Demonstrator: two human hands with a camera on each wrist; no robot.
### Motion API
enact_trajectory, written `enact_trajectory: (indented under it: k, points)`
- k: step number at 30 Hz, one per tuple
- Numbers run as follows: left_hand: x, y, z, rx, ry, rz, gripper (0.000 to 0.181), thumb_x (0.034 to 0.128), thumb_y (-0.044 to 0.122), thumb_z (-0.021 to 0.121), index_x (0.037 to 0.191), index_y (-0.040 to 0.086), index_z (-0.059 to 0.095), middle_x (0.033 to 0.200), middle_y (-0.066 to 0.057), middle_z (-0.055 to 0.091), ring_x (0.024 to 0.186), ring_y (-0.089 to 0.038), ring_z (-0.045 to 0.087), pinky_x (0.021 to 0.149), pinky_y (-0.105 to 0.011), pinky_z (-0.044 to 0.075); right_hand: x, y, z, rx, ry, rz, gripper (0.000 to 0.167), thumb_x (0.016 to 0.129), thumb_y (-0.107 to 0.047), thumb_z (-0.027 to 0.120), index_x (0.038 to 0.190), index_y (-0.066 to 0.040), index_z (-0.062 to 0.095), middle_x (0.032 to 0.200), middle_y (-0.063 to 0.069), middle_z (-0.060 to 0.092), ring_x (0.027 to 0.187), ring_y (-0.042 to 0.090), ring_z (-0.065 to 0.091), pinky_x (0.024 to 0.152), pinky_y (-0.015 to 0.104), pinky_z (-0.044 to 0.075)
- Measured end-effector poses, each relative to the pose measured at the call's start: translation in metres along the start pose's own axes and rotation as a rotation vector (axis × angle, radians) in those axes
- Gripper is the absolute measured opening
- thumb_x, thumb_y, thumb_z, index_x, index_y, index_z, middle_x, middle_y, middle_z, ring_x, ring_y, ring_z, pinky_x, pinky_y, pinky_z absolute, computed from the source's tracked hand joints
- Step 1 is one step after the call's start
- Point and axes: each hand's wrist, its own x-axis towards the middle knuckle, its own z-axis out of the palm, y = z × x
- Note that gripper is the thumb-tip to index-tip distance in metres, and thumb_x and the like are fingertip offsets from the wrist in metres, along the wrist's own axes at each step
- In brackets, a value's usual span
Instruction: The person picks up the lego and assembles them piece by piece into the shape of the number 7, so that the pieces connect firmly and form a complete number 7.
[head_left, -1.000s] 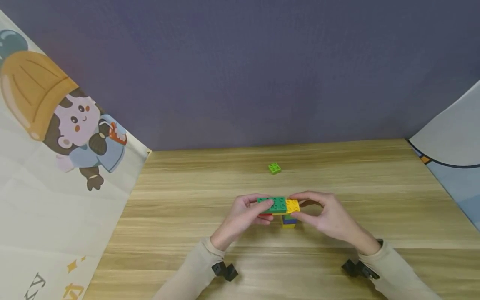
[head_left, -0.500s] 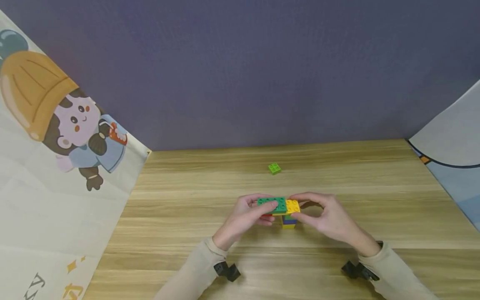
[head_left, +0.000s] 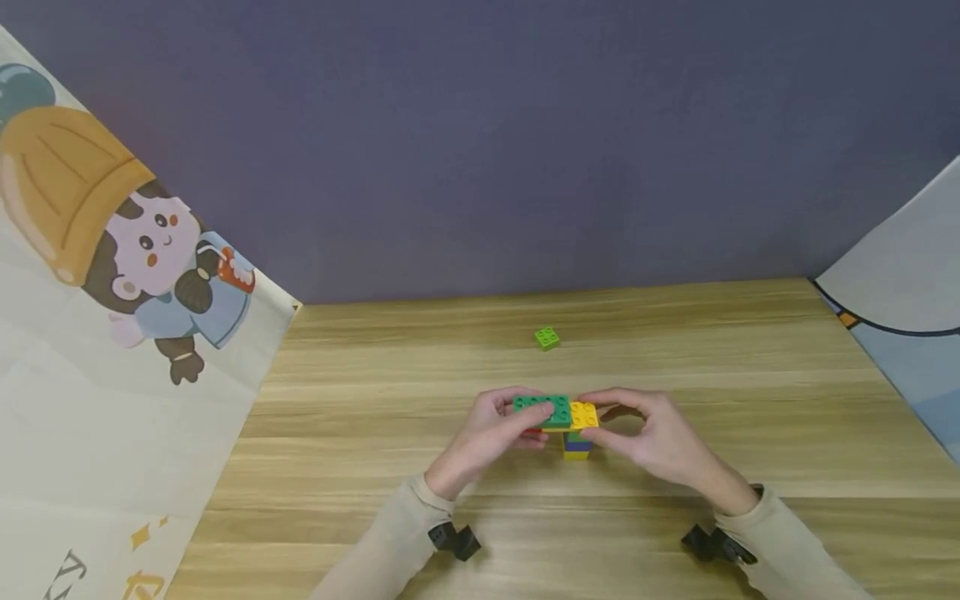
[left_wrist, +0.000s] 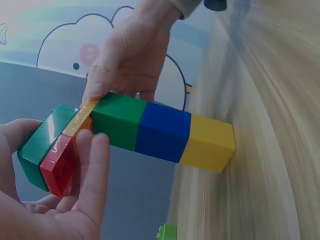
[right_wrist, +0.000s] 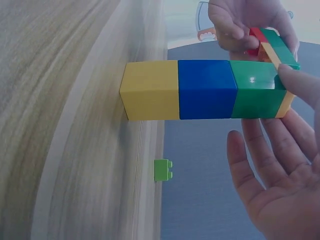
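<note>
A tower stands upright on the table, with a yellow block (left_wrist: 207,144) at the bottom, a blue block (left_wrist: 164,132) above it and a green block (left_wrist: 119,120) over that. A flat yellow-orange brick (head_left: 584,415) tops it and reaches leftward under a long green brick (head_left: 562,407). Under the long brick's left part sits a red brick (left_wrist: 56,162). My left hand (head_left: 491,427) grips that overhanging end, thumb on the green studs, fingers below. My right hand (head_left: 651,433) pinches the flat yellow-orange brick where it meets the tower's top.
A small lime-green brick (head_left: 547,337) lies on the wooden table (head_left: 360,500) beyond the hands. Behind the table rises a dark blue-grey wall (head_left: 480,150). A printed cloth (head_left: 67,417) with a cartoon figure hangs at the left.
My left thumb has slid slightly to the right along the long green brick. Both hands keep their hold, and the tower stays in place. The head view has shifted very slightly.
</note>
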Motion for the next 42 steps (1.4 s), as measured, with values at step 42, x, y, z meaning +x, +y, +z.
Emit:
enact_trajectory:
  k: [42]
  points:
    - [0.001, -0.002, 0.013, 0.547, 0.137, 0.472, 0.042, 0.0844, 0.017, 0.092, 0.123, 0.016, 0.076, 0.121, 0.001, 0.079, 0.103, -0.011, 0.072, 0.09, -0.026, 0.058, -0.002, 0.003, -0.001, 0.059, -0.035, 0.068, 0.037, 0.09, -0.009, 0.086, 0.126, -0.009, 0.076, 0.121, 0.006, 0.079, 0.103, 0.003, 0.072, 0.084, 0.032, 0.064]
